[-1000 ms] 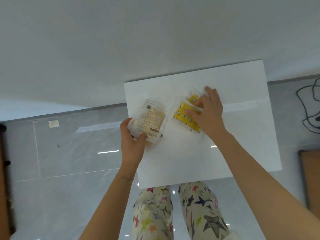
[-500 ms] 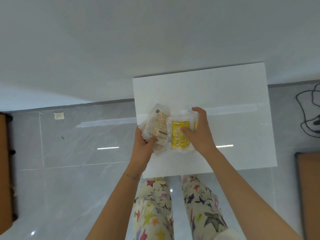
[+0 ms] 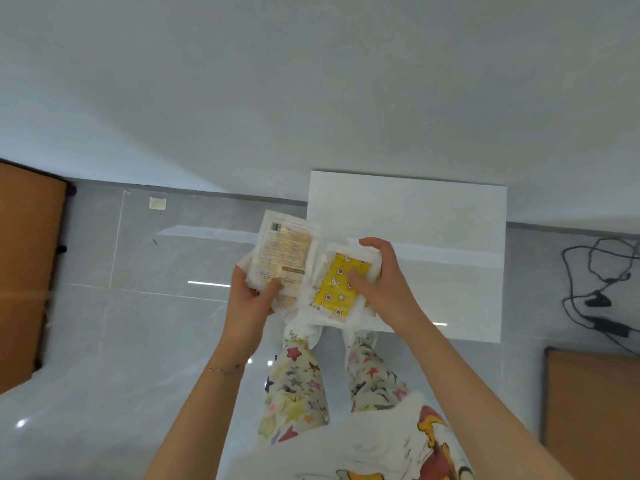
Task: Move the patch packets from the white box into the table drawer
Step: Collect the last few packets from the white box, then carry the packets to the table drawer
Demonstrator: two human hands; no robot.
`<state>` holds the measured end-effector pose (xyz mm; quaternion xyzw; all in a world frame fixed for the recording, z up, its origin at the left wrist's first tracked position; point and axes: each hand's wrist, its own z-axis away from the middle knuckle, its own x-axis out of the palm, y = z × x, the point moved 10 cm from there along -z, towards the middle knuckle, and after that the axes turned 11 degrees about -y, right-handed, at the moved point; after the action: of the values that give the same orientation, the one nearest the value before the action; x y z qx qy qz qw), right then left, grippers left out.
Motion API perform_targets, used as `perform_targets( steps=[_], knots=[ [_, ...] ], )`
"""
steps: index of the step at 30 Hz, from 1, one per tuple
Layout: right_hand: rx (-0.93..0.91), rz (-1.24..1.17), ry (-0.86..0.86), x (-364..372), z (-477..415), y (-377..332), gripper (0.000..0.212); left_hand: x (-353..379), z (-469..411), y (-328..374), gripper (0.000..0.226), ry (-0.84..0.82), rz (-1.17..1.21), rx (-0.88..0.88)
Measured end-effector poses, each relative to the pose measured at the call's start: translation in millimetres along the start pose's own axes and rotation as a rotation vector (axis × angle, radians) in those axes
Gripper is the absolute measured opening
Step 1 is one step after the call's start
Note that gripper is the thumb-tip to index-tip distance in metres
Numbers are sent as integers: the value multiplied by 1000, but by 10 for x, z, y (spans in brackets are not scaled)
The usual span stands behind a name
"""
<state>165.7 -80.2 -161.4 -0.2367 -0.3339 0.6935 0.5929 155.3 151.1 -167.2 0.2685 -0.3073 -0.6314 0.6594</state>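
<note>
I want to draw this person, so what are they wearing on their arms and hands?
No sleeves or gloves show: the left arm and right arm are bare. A thin bracelet circles the left wrist. The left hand and right hand wear nothing that I can see.

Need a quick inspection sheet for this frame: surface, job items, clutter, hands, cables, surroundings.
Surface: white box, flat white top with a glare streak across it.
Job's things: tan packet and yellow star-print packet, both held up at the box's near left corner; drawer not in view.
Clutter: small cream square on the floor.
Hands: left hand grips the tan packet; right hand grips the yellow star-print packet.
Cables: black cables loose on the floor at right.
Surroundings: grey tiled floor, pale wall, left brown panel, right brown panel.
</note>
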Motion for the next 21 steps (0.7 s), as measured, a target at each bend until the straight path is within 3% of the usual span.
perform_targets(
  steps=[4, 10, 21],
  knots=[
    [-69, 23, -47, 224, 272, -425, 50, -248, 447, 203, 44, 79, 55, 63],
    [-147, 10, 15, 562, 606, -881, 48, -675, 1114, 287, 52, 201, 144, 114],
    [-174, 250, -308, 2203, 934, -1348, 41, -1781, 2439, 94, 50, 496, 327, 185]
  ],
)
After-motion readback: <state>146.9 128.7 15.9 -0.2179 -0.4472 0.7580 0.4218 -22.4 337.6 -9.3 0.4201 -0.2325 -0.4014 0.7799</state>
